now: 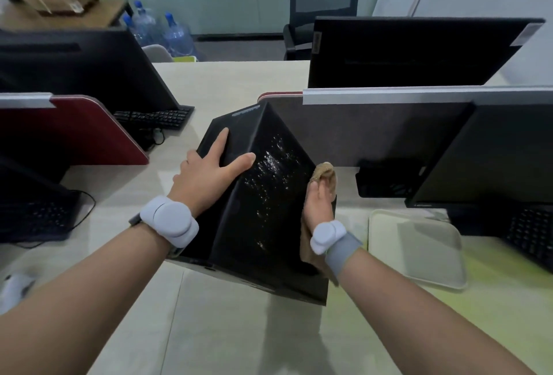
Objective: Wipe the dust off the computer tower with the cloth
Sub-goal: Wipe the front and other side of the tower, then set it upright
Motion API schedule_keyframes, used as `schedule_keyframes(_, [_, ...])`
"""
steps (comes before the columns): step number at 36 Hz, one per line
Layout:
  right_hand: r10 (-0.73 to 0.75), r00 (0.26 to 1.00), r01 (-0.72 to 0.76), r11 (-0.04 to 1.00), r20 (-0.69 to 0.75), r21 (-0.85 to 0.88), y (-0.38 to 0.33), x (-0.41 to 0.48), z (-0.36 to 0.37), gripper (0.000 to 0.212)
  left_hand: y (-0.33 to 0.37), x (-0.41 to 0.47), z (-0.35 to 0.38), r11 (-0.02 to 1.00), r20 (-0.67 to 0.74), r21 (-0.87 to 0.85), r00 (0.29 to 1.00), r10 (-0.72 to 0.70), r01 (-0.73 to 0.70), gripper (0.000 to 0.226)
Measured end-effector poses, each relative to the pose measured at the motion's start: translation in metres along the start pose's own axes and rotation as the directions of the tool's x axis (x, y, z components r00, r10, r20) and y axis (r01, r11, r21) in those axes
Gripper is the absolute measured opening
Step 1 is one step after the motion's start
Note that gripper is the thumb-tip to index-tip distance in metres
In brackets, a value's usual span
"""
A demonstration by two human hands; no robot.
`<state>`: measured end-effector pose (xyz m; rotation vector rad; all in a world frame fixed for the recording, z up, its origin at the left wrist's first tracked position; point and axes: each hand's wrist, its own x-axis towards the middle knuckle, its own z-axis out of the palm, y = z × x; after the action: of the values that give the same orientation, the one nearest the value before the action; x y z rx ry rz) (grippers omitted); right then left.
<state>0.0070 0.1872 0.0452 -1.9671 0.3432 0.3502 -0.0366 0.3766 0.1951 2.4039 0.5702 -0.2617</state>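
A black computer tower [263, 201] stands tilted on the pale desk, one broad side turned up and speckled with light dust or smears. My left hand [209, 171] rests on its upper left face, fingers straight and spread, the thumb reaching over the top ridge. My right hand [318, 204] presses a tan cloth [324, 172] against the tower's right edge; the cloth bunches above my fingers and hangs under the palm. My right fingers are mostly hidden behind the edge and the cloth.
A grey divider [374, 132] stands right behind the tower. A monitor [490, 153] and keyboard [532, 240] sit to the right, a pale tray [386, 252] beside my right wrist. Left are a red divider [74, 132], monitors and black keyboards [155, 117]. An office chair [323, 6] stands beyond the desk.
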Motion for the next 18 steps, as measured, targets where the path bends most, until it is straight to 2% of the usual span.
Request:
schedule_keyframes(3, [0.080,0.996,-0.078,0.995,-0.028,0.063,-0.016,0.014,-0.003,0.045,0.002,0.000,0.002,1.000,-0.004,0.020,1.000,0.009,-0.009,0.098])
schedule_keyframes(5, [0.037,0.998,-0.035,0.998,-0.043,0.044,-0.025,0.016,-0.004,0.042,0.002,0.000,0.002,1.000,-0.005,0.027,1.000,0.012,-0.012,0.097])
schedule_keyframes(8, [-0.136,0.989,0.136,0.991,0.052,-0.004,-0.052,0.001,-0.004,0.048,0.002,0.000,0.003,1.000,-0.014,0.028,1.000,0.009,-0.008,0.092])
schedule_keyframes(12, [-0.279,0.958,0.267,0.953,0.070,0.145,-0.087,-0.028,-0.002,0.051,0.002,0.001,0.006,1.000,-0.022,0.011,1.000,-0.008,0.009,0.080])
schedule_keyframes(15, [-0.430,0.896,0.408,0.895,0.109,0.178,-0.095,-0.054,0.002,0.050,0.001,0.003,0.006,1.000,-0.032,0.022,0.999,-0.009,0.009,0.079])
schedule_keyframes(18, [-0.577,0.807,0.562,0.816,0.127,0.136,-0.084,-0.075,0.007,0.049,0.001,0.004,0.005,0.999,-0.039,0.038,0.999,-0.011,0.013,0.080])
